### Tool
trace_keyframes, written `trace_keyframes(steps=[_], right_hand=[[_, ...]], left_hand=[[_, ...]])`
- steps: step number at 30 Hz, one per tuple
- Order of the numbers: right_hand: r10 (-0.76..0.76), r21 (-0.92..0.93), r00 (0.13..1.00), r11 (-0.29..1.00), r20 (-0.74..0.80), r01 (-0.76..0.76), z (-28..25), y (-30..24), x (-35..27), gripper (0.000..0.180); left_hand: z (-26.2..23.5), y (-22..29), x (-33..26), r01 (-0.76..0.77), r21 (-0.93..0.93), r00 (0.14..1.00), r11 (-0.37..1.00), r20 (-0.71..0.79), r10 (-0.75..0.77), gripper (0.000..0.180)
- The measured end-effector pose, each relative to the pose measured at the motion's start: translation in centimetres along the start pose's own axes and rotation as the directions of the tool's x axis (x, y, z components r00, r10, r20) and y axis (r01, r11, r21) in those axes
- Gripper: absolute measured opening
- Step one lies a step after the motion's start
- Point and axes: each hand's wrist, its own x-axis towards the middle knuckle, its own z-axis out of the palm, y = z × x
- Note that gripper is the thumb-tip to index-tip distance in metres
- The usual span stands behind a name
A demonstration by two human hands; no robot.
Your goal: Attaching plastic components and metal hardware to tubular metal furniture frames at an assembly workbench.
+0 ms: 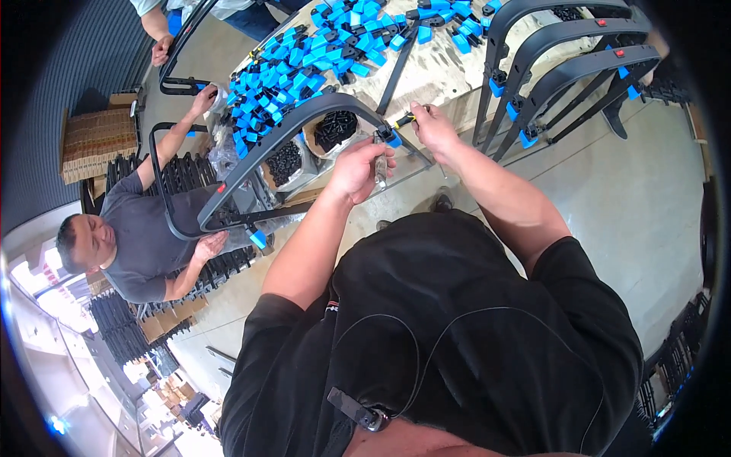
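My left hand (356,172) is closed around a shiny silvery piece (381,169) whose kind I cannot make out. It is just below the right end of a dark curved frame (308,110), beside a blue end piece (392,139). My right hand (435,133) grips a black-and-yellow screwdriver (404,120), pointed at the joint by that blue end piece. The curved frame arches from there down to the left. Its other end carries another blue piece (259,239), close to a co-worker's hand (210,245).
Many blue-and-black parts (304,65) are heaped on the wooden table (438,72). Open containers of small black parts (336,129) sit at its near edge. Several finished-looking curved frames (567,84) stand at the right. A co-worker (152,228) is at the left; another person's hand (161,50) shows farther off.
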Motion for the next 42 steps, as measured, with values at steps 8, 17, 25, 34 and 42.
trace_keyframes(steps=[8,17,25,34,42], right_hand=[[-0.158,-0.128,0.984,0.978,0.077,0.167,-1.0,-0.4,-0.1,0.051],[0.366,-0.468,0.897,0.856,0.247,-0.22,-1.6,-6.8,-1.0,0.054],[-0.032,-0.306,0.977,0.947,0.209,0.097,-2.0,-1.6,1.8,0.051],[0.208,-0.257,0.966,0.952,0.152,-0.164,-1.0,-3.0,0.3,0.047],[0.159,-0.279,0.983,0.943,-0.095,-0.179,1.3,-3.2,-1.6,0.059]], left_hand=[[-0.6,0.3,0.4,0.069,-0.135,0.997,0.988,0.036,-0.065,0.018],[-1.9,-8.0,4.2,-0.125,0.826,0.947,0.55,-0.067,0.315,0.019],[-1.6,-1.6,2.5,0.189,-0.231,0.965,0.954,0.226,-0.136,0.027],[-0.2,-0.7,2.4,0.216,-0.04,0.963,0.975,0.17,-0.207,0.017],[-1.1,-4.6,4.0,-0.123,0.956,0.979,0.268,0.073,0.19,0.03]])
